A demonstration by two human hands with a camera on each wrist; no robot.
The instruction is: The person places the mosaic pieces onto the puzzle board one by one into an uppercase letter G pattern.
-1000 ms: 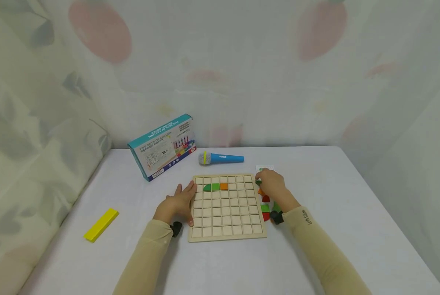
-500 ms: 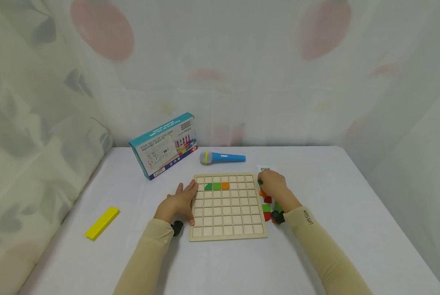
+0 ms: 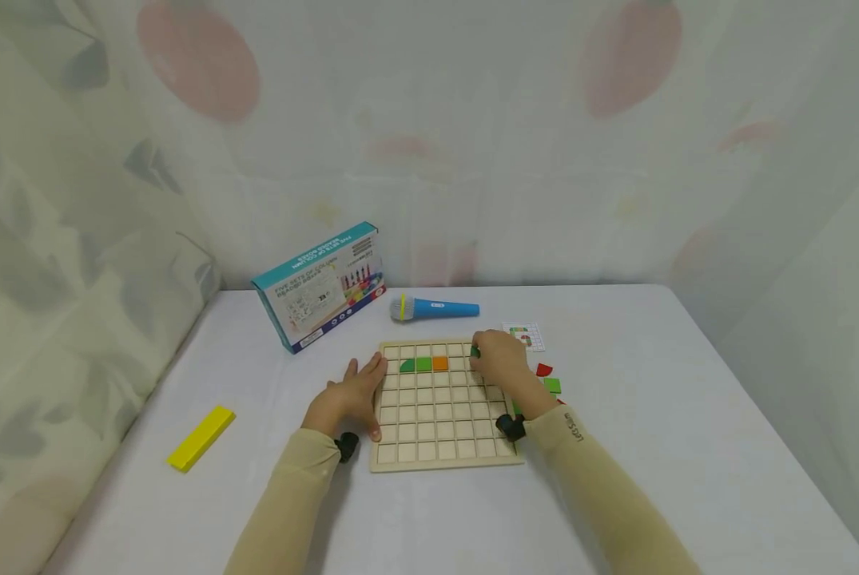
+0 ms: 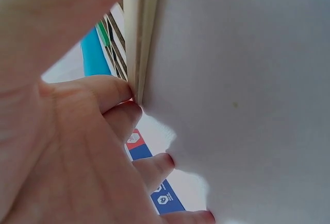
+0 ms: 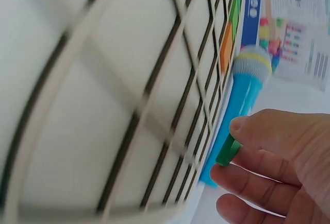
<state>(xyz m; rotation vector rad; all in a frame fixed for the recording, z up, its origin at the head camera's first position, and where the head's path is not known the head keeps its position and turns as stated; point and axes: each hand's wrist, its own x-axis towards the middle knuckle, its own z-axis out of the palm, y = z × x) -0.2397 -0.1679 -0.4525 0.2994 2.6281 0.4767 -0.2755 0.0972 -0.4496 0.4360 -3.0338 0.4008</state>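
In the head view a wooden grid board [image 3: 436, 436] lies on the white table. One of its upper rows holds a green rounded tile [image 3: 407, 366], a light green square tile [image 3: 423, 364] and an orange tile [image 3: 439, 363]. My left hand [image 3: 348, 399] lies with spread fingers along the board's left edge, its fingertips touching the frame in the left wrist view. Over the board's upper right part, my right hand [image 3: 501, 361] pinches a dark green tile [image 5: 228, 151] between thumb and fingers. The tile's full outline is hidden by the fingers.
Right of the board lie a red tile [image 3: 544, 370], a green square [image 3: 552, 386] and a printed card [image 3: 533, 336]. Behind the board are a blue toy microphone [image 3: 443, 308] and a cardboard box [image 3: 321, 287]. A yellow bar [image 3: 201, 438] lies at the left.
My right hand has moved left from the loose tiles to over the board with the dark green tile, uncovering the card and several tiles. My left hand stays at the board's edge.
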